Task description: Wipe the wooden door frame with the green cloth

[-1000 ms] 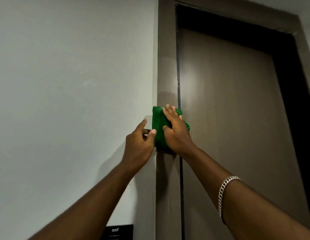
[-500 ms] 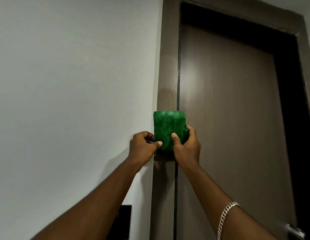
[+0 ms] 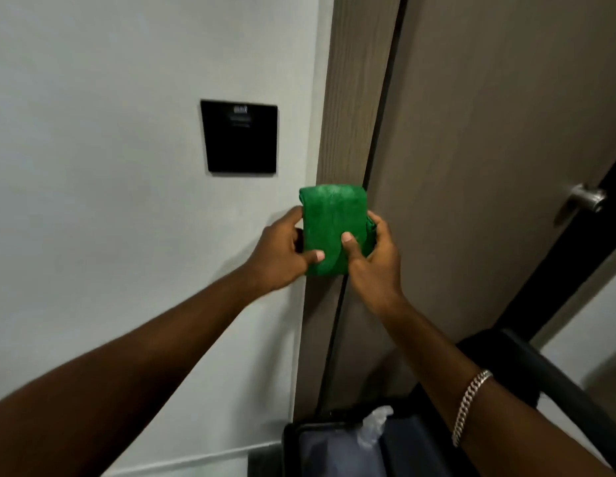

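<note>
Folded green cloth (image 3: 328,228) pressed on wooden door frame (image 3: 351,98), left hand (image 3: 282,253) and right hand (image 3: 375,259) both gripping its sides; dark bin (image 3: 334,449) below, clear plastic bag (image 3: 371,428) inside

Fuzzy green cloth (image 3: 328,215), matt wood-grain door frame (image 3: 351,98)

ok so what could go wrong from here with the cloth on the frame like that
1. The folded green cloth wraps the wooden door frame held only at its side edges by the left hand and right hand; a slipping grip could drop it into the dark bin below.
2. Drifting left could smear the black square wall panel.
3. Fingers sit near the frame-door gap.
</note>
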